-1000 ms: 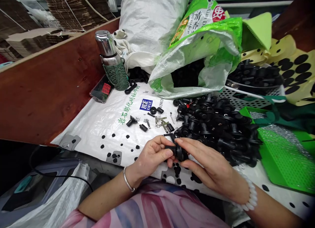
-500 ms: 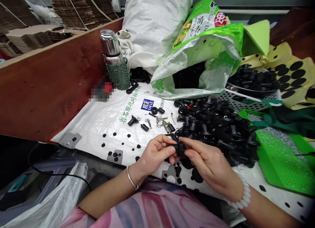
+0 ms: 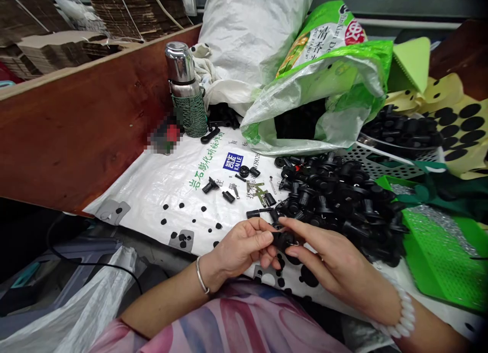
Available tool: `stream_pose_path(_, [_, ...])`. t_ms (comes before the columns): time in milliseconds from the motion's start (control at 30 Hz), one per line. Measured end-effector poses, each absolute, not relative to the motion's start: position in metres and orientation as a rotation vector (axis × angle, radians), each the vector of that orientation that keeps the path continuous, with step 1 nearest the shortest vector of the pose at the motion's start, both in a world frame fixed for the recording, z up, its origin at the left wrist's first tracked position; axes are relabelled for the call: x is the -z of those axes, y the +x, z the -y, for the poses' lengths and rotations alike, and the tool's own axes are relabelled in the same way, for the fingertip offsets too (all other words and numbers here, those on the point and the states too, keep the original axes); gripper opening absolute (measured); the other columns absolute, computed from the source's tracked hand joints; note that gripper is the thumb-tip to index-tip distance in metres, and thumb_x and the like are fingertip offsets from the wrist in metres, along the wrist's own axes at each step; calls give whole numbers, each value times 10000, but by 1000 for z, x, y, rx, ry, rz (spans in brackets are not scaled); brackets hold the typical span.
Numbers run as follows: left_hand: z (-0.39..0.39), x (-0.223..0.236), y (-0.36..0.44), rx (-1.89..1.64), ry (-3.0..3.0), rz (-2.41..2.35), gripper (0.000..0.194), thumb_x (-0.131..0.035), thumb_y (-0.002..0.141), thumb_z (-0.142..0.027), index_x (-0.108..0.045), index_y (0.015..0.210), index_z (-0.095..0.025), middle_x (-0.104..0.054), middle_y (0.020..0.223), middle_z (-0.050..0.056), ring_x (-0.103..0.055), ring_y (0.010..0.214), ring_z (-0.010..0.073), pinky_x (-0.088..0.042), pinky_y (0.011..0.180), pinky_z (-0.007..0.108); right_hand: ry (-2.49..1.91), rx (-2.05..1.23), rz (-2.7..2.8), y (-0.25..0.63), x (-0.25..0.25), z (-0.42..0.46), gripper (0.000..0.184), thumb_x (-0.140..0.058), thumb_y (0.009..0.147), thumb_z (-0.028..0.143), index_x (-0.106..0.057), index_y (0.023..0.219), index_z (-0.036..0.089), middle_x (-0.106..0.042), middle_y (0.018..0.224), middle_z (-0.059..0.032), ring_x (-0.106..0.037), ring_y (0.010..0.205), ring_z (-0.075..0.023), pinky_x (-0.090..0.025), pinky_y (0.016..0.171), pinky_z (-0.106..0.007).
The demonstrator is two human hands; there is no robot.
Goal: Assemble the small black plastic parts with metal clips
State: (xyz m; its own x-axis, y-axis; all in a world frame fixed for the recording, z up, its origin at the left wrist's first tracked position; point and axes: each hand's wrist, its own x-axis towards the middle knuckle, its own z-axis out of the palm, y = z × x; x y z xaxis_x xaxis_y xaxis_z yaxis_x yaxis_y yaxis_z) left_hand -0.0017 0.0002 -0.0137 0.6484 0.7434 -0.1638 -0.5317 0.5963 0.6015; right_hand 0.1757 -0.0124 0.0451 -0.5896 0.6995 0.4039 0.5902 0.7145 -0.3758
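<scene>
A green bag (image 3: 259, 106), upper right, carries Chinese characters. At lower centre, the right hand (image 3: 339, 259) angles leftward, thumb and fingers bent; the left hand (image 3: 247, 246) pinches. Mid-frame, a blue label (image 3: 233, 162) reads "KAILE". Between the hands, the left grips a black part (image 3: 284, 240); whether the right does, I cannot tell.

Held part (image 3: 283, 240): plastic, semi-matt, smooth
Part pile (image 3: 331, 200): same look, w/ glossy spots
Flask (image 3: 180, 64): metal, mirror-polished
Flask sleeve (image 3: 190, 115): knit cord, rough
Side board (image 3: 91, 124): wood, smooth, slt. gloss
Mat (image 3: 147, 190): woven plastic, slt. sheen
Green tray (image 3: 423, 264): plastic, semi-gloss
Green bag (image 3: 292, 101): plastic film, glossy, crinkled
Cardbd stacks (image 3: 57, 53): matt, rough-edged
Bangle (image 3: 199, 274): metal, shiny
</scene>
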Motion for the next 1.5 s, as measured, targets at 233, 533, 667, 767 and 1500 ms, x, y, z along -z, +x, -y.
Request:
stream_pose_path(233, [-1,10,-4,-775,484,-437,312,-725,683,-348,-541,809,-130,-581,523,-37,-483,382,41,-516,559,256,-1051,-182,2449,172,-50,16,385,-448,882,222,-469,1263,172,-655,887,-95,-633,756,-188,-533,633,-290])
stream_pose_path(533, [-1,12,-5,-803,645,-497,272,-672,737,-344,-524,820,-131,-576,516,-43,-485,369,42,-479,500,208,-1043,-115,2457,173,-46,13,369,-467,873,216,-504,1238,171,-633,1016,-120,-623,883,-211,-546,732,-318])
stream_pose_path(667, [0,12,-6,-674,569,-411,287,-635,762,-387,-508,772,-129,-523,498,-63,-378,317,8,-489,480,211,-930,-196,2488,178,-47,5,364,-469,871,215,-515,1232,214,-636,1047,-102,-621,920,-197,-539,767,-295])
stream_pose_path(767, [2,14,-5,-674,516,-391,289,-638,763,-388,-497,761,-136,-523,512,-59,-370,328,3,-492,488,207,-909,-343,2483,178,-47,0,374,-487,868,224,-499,1242,219,-632,1052,-98,-618,926,-190,-536,762,-283])
stream_pose_path(1500, [-1,8,2,-1076,695,-406,247,-678,745,-239,-540,940,-174,-616,819,4,-565,753,95,-421,721,206,-1160,-721,1679,143,-22,18,227,-623,776,165,-611,994,228,-613,1031,-58,-590,953,-186,-504,837,-312])
